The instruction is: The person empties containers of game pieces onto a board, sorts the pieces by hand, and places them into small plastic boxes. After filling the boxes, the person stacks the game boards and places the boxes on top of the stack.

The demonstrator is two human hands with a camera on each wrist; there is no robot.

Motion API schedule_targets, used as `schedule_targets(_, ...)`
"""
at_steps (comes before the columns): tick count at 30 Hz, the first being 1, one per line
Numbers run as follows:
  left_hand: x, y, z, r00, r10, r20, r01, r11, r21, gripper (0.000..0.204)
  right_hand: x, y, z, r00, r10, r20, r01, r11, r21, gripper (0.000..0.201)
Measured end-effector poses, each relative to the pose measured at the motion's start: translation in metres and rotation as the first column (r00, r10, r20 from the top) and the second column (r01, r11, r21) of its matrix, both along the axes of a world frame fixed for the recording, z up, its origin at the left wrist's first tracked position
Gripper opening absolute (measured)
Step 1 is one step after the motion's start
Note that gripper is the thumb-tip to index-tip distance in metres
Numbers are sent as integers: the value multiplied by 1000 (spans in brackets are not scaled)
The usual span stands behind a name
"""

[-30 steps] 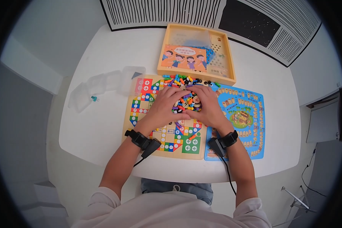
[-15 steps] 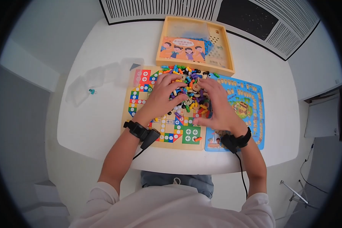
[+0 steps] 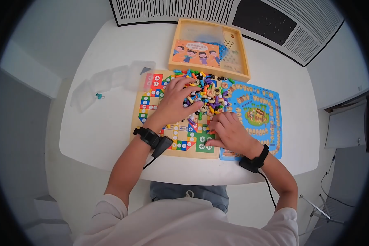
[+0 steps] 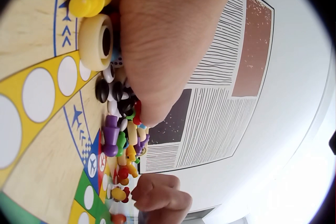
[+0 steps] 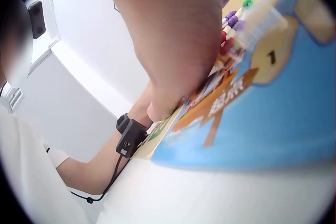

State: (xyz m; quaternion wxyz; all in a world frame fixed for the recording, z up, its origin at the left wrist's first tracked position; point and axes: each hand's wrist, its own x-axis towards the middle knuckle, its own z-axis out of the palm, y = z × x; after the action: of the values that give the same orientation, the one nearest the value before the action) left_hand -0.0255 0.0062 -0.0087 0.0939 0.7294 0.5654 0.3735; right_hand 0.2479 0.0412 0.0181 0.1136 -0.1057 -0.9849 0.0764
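Note:
My left hand (image 3: 174, 104) rests against the left side of a heap of coloured game pieces (image 3: 201, 95), fingers loosely bent and thumb spread along its near side. The heap mixes pawns, wooden discs and small black and white pieces on a ludo board (image 3: 178, 137). In the left wrist view a yellow pawn (image 4: 89, 2), a wooden disc (image 4: 95, 43) and a purple pawn (image 4: 111, 136) lie beside this palm. My right hand (image 3: 232, 133) is low over the board's right edge, near the heap, fingers bent down with orange pieces (image 3: 211, 131) at their tips.
A blue game board (image 3: 270, 119) lies right of the ludo board. Behind stands a wooden tray (image 3: 245, 61) with an orange booklet (image 3: 196, 53). A clear plastic compartment box (image 3: 110, 80) is at the left, with a small teal clip (image 3: 99, 96) by it.
Both hands cupped the heap; my right hand then drew away and came down to the heap's near right side. The loose orange piece at the near edge no longer shows there. My left hand stays at the heap.

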Motion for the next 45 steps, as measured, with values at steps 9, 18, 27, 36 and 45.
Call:
schedule_targets(9,1,-2,4,999,36,-31,-35,999,32,70,-31,39,-1,925,-312,-216,320,947,2,96)
schedule_targets(18,2,-1,2,996,89,12,-88,996,-13,85,-52,58,-11,899,-357,-253,284,916,-283,105)
schedule_targets(27,4,-1,10,999,28,23,-25,991,-131,84,-58,60,-14,889,-366,-274,293,916,-273,98)
schedule_targets(36,4,-1,11,998,-22,65,33,985,-168,72,-61,60,-15,894,-354,-274,235,892,-387,97)
schedule_targets(45,3,-1,10,983,-3,184,33,987,-159,63,-60,54,-14,862,-410,-297,371,911,-179,108)
